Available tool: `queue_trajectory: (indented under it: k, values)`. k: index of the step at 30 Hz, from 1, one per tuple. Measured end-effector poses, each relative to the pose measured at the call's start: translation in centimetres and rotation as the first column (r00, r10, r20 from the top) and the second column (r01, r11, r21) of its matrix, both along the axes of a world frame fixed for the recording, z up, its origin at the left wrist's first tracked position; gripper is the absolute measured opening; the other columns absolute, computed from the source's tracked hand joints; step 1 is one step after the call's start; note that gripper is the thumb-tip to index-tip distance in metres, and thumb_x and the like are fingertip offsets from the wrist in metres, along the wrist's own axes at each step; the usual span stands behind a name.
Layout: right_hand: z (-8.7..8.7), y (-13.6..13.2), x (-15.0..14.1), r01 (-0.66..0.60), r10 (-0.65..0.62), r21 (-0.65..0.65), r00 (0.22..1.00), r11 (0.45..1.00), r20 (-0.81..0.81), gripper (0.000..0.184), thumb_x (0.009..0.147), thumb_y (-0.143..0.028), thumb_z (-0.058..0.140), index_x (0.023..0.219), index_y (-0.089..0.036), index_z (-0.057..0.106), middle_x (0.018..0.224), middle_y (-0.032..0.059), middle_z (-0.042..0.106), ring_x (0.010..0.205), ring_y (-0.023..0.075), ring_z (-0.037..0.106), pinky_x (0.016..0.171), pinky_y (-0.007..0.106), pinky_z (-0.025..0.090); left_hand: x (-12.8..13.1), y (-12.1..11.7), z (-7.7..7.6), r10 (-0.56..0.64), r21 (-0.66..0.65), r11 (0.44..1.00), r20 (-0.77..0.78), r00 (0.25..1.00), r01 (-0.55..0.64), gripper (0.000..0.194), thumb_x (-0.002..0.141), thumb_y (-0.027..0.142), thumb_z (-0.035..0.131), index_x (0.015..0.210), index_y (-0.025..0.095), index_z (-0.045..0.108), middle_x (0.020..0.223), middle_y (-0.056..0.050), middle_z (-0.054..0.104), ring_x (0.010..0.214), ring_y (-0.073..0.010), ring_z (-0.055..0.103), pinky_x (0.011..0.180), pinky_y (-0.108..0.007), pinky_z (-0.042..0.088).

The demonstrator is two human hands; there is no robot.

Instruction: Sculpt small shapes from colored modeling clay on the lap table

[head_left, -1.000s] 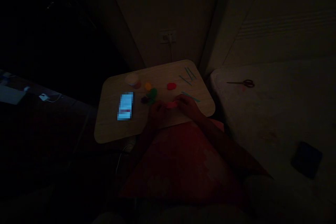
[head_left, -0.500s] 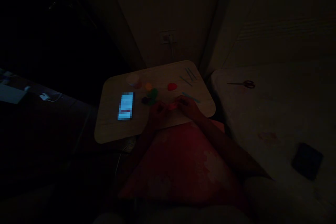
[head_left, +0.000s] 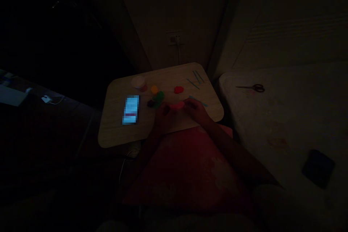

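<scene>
Between my two hands, above the near part of a small wooden table (head_left: 114,137), is a pinkish-red lump of modelling clay (head_left: 177,106). My left hand (head_left: 163,114) pinches its left end, and my right hand (head_left: 194,108) grips the right end. Just beyond lies a bright red clay lump (head_left: 178,90). Green clay (head_left: 158,97), a dark piece (head_left: 150,103) and a yellow-orange piece (head_left: 154,89) sit left of centre. A thin blue modelling stick (head_left: 200,101) lies beside my right hand. The dim light hides the fingertips' detail.
A lit phone (head_left: 131,110) lies on the table's left, with a pale tub (head_left: 138,82) behind it. Several thin sticks (head_left: 196,78) lie at the back right. Scissors (head_left: 254,87) and a dark square object (head_left: 318,168) rest on the pale surface to the right. A wall socket (head_left: 175,39) holds a plug.
My hands have drawn slightly apart, and more of the pinkish-red clay shows between them, looking longer. The other things on the table have stayed in place.
</scene>
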State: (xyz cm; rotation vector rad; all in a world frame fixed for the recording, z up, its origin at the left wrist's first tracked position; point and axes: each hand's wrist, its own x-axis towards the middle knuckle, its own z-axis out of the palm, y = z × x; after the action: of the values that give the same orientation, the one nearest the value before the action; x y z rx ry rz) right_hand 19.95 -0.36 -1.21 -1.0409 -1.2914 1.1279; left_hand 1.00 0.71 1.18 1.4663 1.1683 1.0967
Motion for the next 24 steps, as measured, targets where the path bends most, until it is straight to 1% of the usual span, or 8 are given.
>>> queue_trajectory:
  k: [5,9,13,16,18,20,21,24]
  values:
    - [0.1,-0.1,0.0,0.018,-0.018,-0.050,1.000,0.999,0.007,0.037,0.083,-0.056,0.072,0.094,-0.022,0.069,0.087,0.0032,0.069,0.076,0.0166,0.061,0.068,0.028,0.048,0.0,0.1,-0.3,-0.013,0.025,1.000,0.025,1.000,0.013,0.038,0.080,0.053,0.075,0.080,0.019,0.060,0.074,0.000,0.065,0.071,-0.0144,0.061,0.064,-0.025,0.049]
    - [0.0,0.0,-0.1,0.043,-0.042,-0.021,0.999,0.999,0.032,0.036,0.080,-0.055,0.075,0.091,-0.021,0.069,0.084,0.0023,0.067,0.075,0.0157,0.059,0.067,0.028,0.047,0.0,0.2,-0.4,0.003,0.018,1.000,0.029,1.000,-0.003,0.040,0.079,0.055,0.076,0.079,0.019,0.058,0.072,0.001,0.063,0.069,-0.0137,0.060,0.063,-0.025,0.049]
    - [-0.1,0.0,-0.1,0.058,-0.057,-0.048,0.998,0.997,0.017,0.034,0.081,-0.054,0.073,0.089,-0.022,0.068,0.078,0.0011,0.065,0.069,0.0153,0.057,0.062,0.028,0.045,0.1,0.2,-0.4,0.027,-0.015,1.000,0.109,0.994,-0.025,0.043,0.079,0.056,0.075,0.098,0.021,0.059,0.080,-0.001,0.066,0.071,-0.0146,0.063,0.064,-0.025,0.051]
    - [0.3,0.3,0.3,0.117,-0.117,-0.040,0.993,0.992,-0.001,0.031,0.080,-0.051,0.075,0.086,-0.021,0.068,0.074,0.0003,0.063,0.066,0.0151,0.056,0.060,0.028,0.044,0.0,0.1,-0.7,0.026,-0.021,1.000,0.171,0.985,-0.023,0.042,0.082,0.053,0.073,0.105,0.022,0.058,0.077,0.001,0.063,0.067,-0.0139,0.061,0.062,-0.025,0.050]
    - [1.1,0.8,0.5,0.155,-0.155,-0.026,0.988,0.988,0.006,0.028,0.083,-0.049,0.073,0.086,-0.021,0.068,0.073,0.0004,0.062,0.065,0.0148,0.055,0.060,0.028,0.044,0.1,0.0,-1.0,-0.017,-0.024,0.999,0.155,0.988,0.021,0.036,0.085,0.050,0.070,0.102,0.021,0.059,0.072,0.001,0.061,0.063,-0.0129,0.057,0.058,-0.024,0.046]
    - [2.6,1.9,0.5,0.151,-0.151,0.017,0.988,0.988,0.017,0.028,0.086,-0.049,0.071,0.089,-0.022,0.068,0.073,0.0009,0.063,0.065,0.0153,0.057,0.060,0.029,0.045,0.1,-0.2,-1.2,-0.094,-0.017,0.995,0.112,0.989,0.097,0.029,0.086,0.045,0.069,0.097,0.020,0.062,0.071,0.001,0.059,0.061,-0.0126,0.055,0.056,-0.023,0.044]
    - [3.5,2.6,0.4,0.119,-0.121,0.050,0.992,0.992,0.039,0.028,0.086,-0.050,0.071,0.091,-0.022,0.069,0.073,0.0011,0.064,0.065,0.0156,0.057,0.061,0.029,0.045,0.2,-0.3,-1.3,-0.134,-0.011,0.991,0.078,0.988,0.135,0.024,0.086,0.042,0.068,0.094,0.019,0.062,0.072,0.001,0.060,0.062,-0.0126,0.055,0.056,-0.023,0.044]
    - [6.8,5.7,-1.1,0.025,-0.047,0.169,0.990,0.985,0.131,0.033,0.088,-0.053,0.072,0.093,-0.021,0.070,0.077,0.0029,0.067,0.069,0.0171,0.061,0.064,0.030,0.048,0.2,-0.5,-1.3,-0.181,0.048,0.982,-0.003,0.983,0.181,0.016,0.087,0.034,0.065,0.090,0.018,0.064,0.078,-0.001,0.063,0.070,-0.0141,0.057,0.063,-0.024,0.046]
